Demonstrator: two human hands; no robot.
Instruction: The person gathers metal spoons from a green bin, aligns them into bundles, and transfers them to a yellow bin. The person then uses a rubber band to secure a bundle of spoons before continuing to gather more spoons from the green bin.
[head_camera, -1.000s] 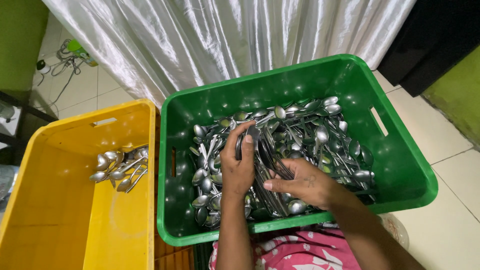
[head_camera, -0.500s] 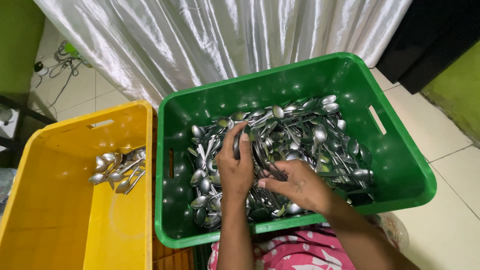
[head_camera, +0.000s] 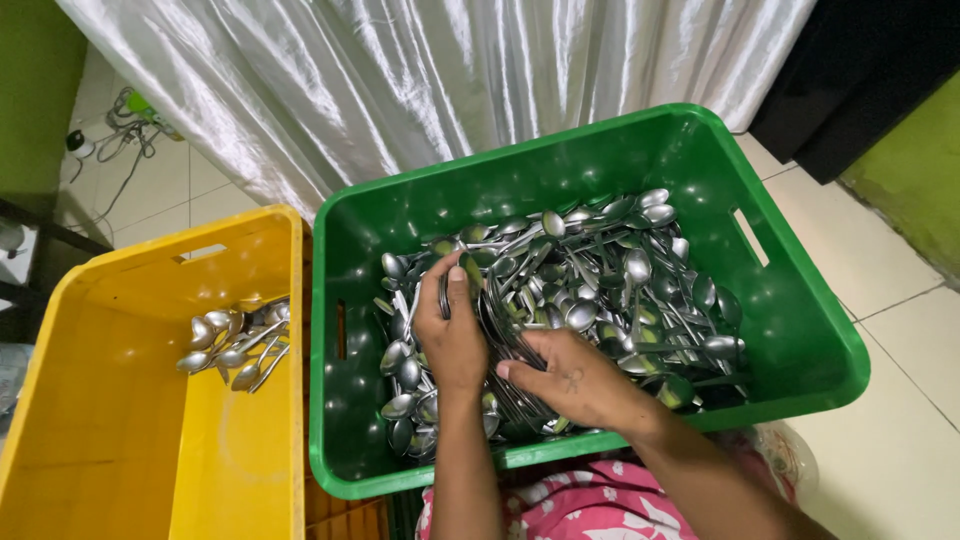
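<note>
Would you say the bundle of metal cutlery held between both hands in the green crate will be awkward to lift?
Probably: the cutlery bundle looks polished, so pieces may slip. It seems loose, so the left hand and right hand must squeeze.

You are looking down into a green crate heaped with metal spoons. Your left hand lies on the pile, fingers curled around a bunch of spoon handles. Your right hand presses against the same bunch from the right side. Just beside the green crate, on its left, stands a yellow crate with a small cluster of spoons inside. A shiny white curtain hangs behind both crates.
</note>
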